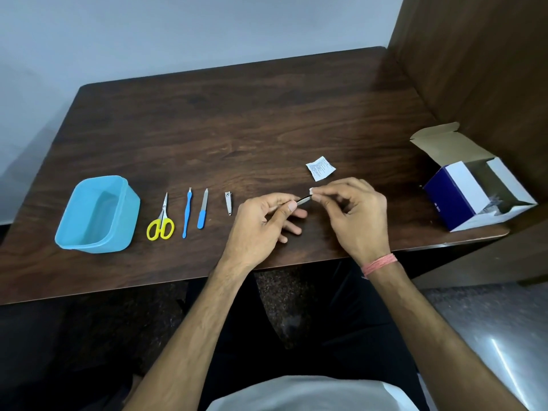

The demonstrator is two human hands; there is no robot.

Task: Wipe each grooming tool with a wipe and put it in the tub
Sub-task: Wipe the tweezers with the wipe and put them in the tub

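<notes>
My left hand (pixel 261 223) pinches a small dark metal tool, likely tweezers (pixel 304 199), just above the table. My right hand (pixel 355 215) pinches a small white wipe (pixel 312 191) against the tool's tip. To the left, a row lies on the table: nail clipper (pixel 228 202), blue-handled nail file (pixel 202 213), thin blue cuticle tool (pixel 186 212) and yellow-handled scissors (pixel 161 221). The light blue tub (pixel 66 232) stands at the far left with nothing inside it.
A torn white wipe sachet (pixel 320 168) lies just beyond my right hand. An open blue and white box (pixel 456 200) stands at the table's right end, beside a wooden side panel (pixel 474 69). The table's front edge (pixel 178 280) runs under my wrists.
</notes>
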